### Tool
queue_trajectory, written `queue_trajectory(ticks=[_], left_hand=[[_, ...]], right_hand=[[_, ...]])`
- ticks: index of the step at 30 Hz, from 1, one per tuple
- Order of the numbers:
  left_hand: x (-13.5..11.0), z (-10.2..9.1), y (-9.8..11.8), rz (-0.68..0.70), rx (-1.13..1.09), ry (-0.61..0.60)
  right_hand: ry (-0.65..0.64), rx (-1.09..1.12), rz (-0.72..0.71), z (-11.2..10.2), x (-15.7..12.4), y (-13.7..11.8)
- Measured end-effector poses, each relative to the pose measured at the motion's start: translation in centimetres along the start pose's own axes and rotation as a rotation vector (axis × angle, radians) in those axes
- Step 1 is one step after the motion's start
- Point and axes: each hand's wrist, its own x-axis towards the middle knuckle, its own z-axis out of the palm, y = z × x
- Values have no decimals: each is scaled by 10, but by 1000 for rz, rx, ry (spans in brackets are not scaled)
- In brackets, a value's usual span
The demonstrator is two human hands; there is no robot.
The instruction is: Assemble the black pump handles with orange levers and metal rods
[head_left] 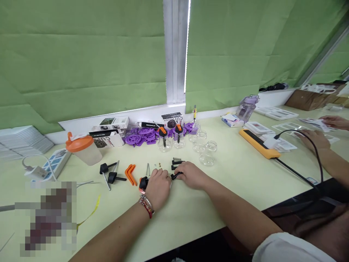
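My left hand (159, 185) rests low over the table with its fingers curled together; whatever they hold is hidden beneath them. Beside it lie a black knob-like part (143, 182), partly covered, and an orange piece under that. My right hand (191, 175) pinches a small black plastic part (176, 176) near the left fingertips. Just beyond are more black pieces (174, 167) and a metal spring (177, 159). Two metal pins (147, 169) and tiny brass-coloured bits (160, 165) lie past my left hand. Orange angled pieces (131, 175) and black knobs with rods (112, 177) are further left.
Glass jars (206, 159), two with black-and-orange tops, stand ahead by purple plastic parts (144, 136) and boxes (110, 140). An orange-lidded cup (86, 151) is left. An orange power strip (257, 144) lies right, its cable near another person's hands (313, 140).
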Motion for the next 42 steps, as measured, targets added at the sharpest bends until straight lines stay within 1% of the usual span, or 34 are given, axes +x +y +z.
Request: queue_trajectory(ticks=[3, 6, 10, 16, 18, 21, 23, 25, 28, 30, 32, 35, 37, 40, 42], left_hand=[[1, 3, -2, -6, -11, -9], [-3, 1, -7, 8, 16, -22], [-5, -5, -14, 13, 37, -41], [-3, -9, -19, 14, 61, -12], [-3, -9, -18, 25, 70, 0], [-2, -9, -17, 45, 65, 15], [-2, -8, -16, 56, 43, 17], [-1, -8, -15, 61, 10, 15], [0, -6, -15, 41, -27, 19], [0, -5, -15, 4, -38, 34], [-1, -5, -15, -46, -39, 60], [-3, -7, -13, -87, -43, 96], [-5, -7, -9, -51, -64, 94], [-7, -5, 1, 82, -98, 86], [-8, -1, 9, 163, -108, 78]], right_hand=[[1, 8, 44, -3, 0, 1], [-8, -22, 67, -4, 0, 6], [-17, -47, 49, -1, 2, 11], [-6, -97, 26, 7, 6, 8], [26, -100, 10, 8, 6, 6], [86, -49, -57, 10, 4, 0], [81, -30, -104, 13, 4, -7], [48, -47, -113, 16, 5, -13], [18, -44, -78, 18, 8, -20], [16, 12, -58, 18, 11, -20], [20, 98, -25, 15, 16, -17], [50, 266, 106, 9, 28, -3], [72, 358, 214, 4, 38, 10], [106, 446, 284, -2, 55, 26], [95, 531, 352, -4, 64, 32]])
